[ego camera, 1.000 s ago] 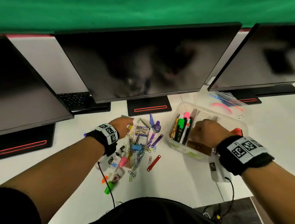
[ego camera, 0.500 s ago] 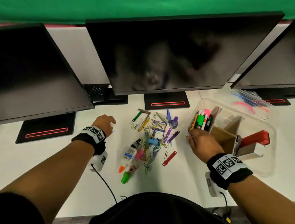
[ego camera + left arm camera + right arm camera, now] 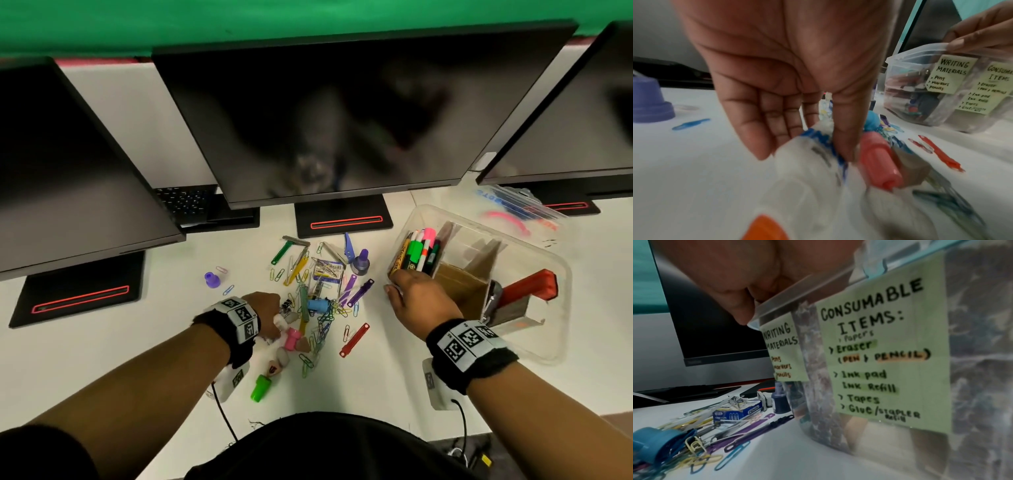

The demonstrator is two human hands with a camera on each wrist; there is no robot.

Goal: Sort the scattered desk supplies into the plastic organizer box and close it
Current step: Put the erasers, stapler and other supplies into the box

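A clear plastic organizer box [image 3: 555,342] stands open at the right, with markers [image 3: 421,250] and a red stapler [image 3: 527,287] between cardboard dividers. My right hand [image 3: 397,291] grips its near left rim [image 3: 797,293], thumb outside. Green labels on the box [image 3: 920,53] read "Writing materials" and "Consumable items". A pile of paper clips [image 3: 322,325], fasteners and caps lies in the middle. My left hand [image 3: 274,322] is down on the pile's left side. Its thumb and fingers [image 3: 764,146] pinch a white glue bottle [image 3: 807,178] with a blue label and orange cap.
Three dark monitors [image 3: 342,120] on stands wall off the back of the white desk. The box's clear lid [image 3: 513,209] lies behind the box. A purple ink bottle [image 3: 360,262], a paper clip box [image 3: 329,269], a loose purple cap [image 3: 211,279] and a green cap [image 3: 261,387] lie around.
My left hand came from the desk left of the pile down onto the glue bottle and took hold of it. My right hand came out of the box and stays on its rim.
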